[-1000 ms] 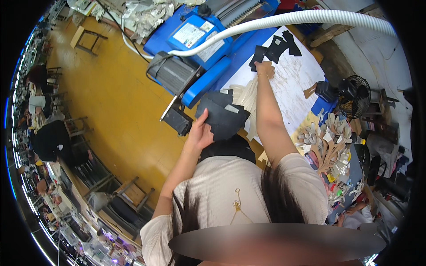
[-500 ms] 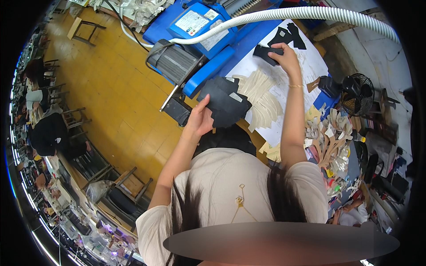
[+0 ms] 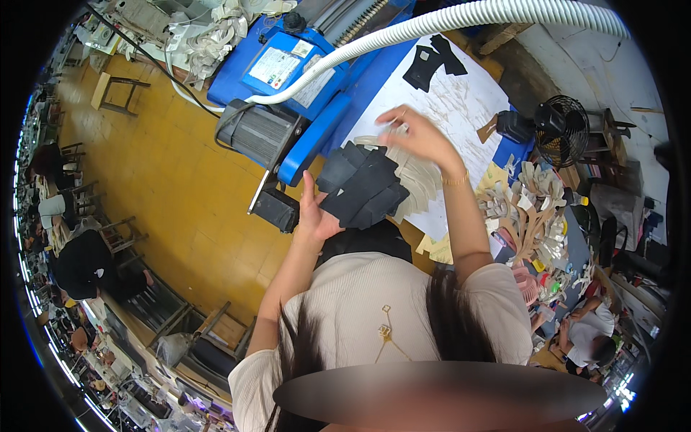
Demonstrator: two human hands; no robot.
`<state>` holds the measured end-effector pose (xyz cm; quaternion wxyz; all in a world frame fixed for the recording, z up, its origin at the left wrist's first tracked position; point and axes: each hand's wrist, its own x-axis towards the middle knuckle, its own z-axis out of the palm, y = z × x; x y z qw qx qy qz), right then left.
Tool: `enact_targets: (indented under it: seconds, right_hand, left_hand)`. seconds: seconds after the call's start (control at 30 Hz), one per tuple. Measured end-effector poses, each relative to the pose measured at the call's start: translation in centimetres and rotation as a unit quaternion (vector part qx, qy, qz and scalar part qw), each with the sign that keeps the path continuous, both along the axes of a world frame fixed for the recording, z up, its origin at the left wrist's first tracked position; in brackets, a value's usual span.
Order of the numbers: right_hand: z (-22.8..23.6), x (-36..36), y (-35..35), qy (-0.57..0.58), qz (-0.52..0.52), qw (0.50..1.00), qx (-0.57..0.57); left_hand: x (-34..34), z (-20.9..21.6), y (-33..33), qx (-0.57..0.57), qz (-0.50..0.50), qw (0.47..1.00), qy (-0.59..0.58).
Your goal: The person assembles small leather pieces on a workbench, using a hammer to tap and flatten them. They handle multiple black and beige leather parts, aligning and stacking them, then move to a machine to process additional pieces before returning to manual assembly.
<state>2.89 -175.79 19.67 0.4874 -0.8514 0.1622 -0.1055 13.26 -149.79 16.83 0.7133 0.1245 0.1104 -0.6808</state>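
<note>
My left hand (image 3: 318,218) is closed on the near left edge of a fanned stack of black cut pieces (image 3: 363,186), thumb raised beside it. The pieces are flat and overlap unevenly. My right hand (image 3: 425,138) hovers just beyond the stack, blurred by motion, its fingers drawn together. A small whitish thing shows at its fingertips, too smeared to name. Below that hand a fan of cream strips (image 3: 421,187) lies on the white board (image 3: 475,93), partly hidden by the stack and my hand. More black cut pieces (image 3: 425,68) lie at the board's far end.
A blue machine (image 3: 299,72) with a grey motor (image 3: 263,133) stands to the left of the board. A white ribbed hose (image 3: 461,25) arches over the far side. At right are a black fan (image 3: 561,129) and a heap of cream scraps (image 3: 529,209). Other people sit farther off.
My right hand has come back from the board's far end toward the stack. The black piece it held is no longer in it. White tags on the stack no longer show.
</note>
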Motion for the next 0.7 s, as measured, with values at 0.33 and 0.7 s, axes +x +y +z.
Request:
enact_targets:
  seconds: [0.33, 0.7]
  right_hand:
    - [-19.5, 6.7, -17.8, 0.295, -0.610, 0.736, -0.007]
    - [-17.4, 12.9, -18.9, 0.377, -0.647, 0.660, 0.066]
  left_hand:
    - [-0.5, -0.4, 1.8, 0.049, 0.039, 0.998, -0.024]
    - [-0.4, -0.6, 3.3, 0.090, 0.071, 0.990, -0.088]
